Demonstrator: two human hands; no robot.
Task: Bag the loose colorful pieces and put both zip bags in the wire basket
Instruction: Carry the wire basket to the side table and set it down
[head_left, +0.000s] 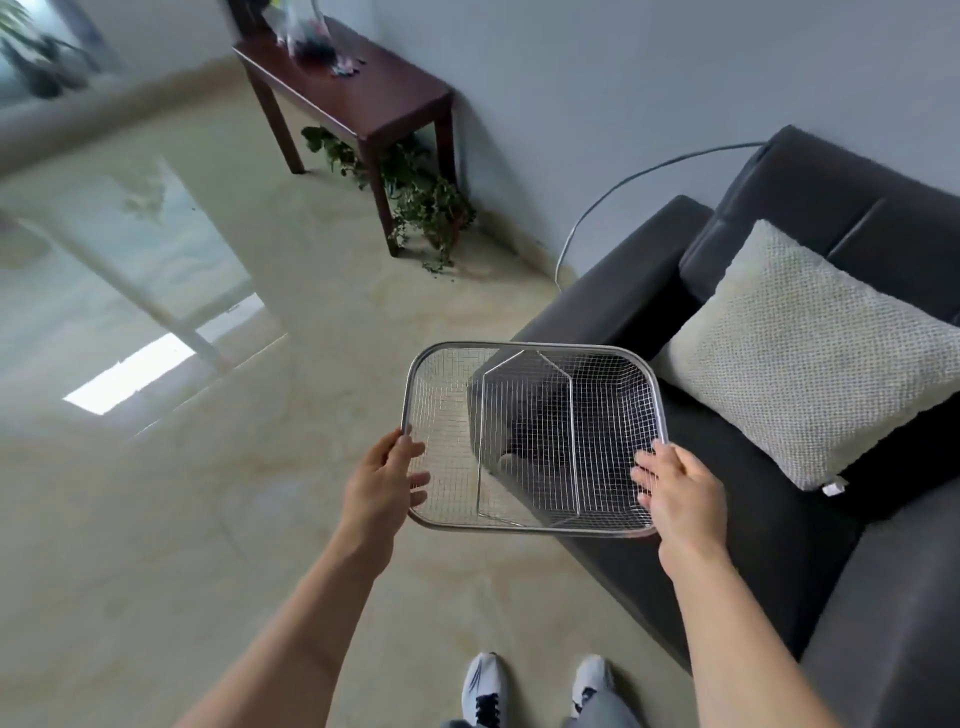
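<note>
Silver wire-mesh basket (535, 436) was up in the air between both hands, empty as far as I could see, hanging over the edge of the dark grey sofa (779, 467). Left hand (382, 488) was curled around the near-left rim and right hand (680, 491) gripped the near-right rim, fingers through to the inside. The stuff to be bagged was way off: a clear plastic bag (306, 31) and some blurry colorful pieces (345, 67) sat on the dark red-brown wooden surface (374, 98) against the wall, ahead and to the left, well apart from the basket. My guess: the basket needed carrying over there, left hand side leading, since nothing was bagged yet.
</note>
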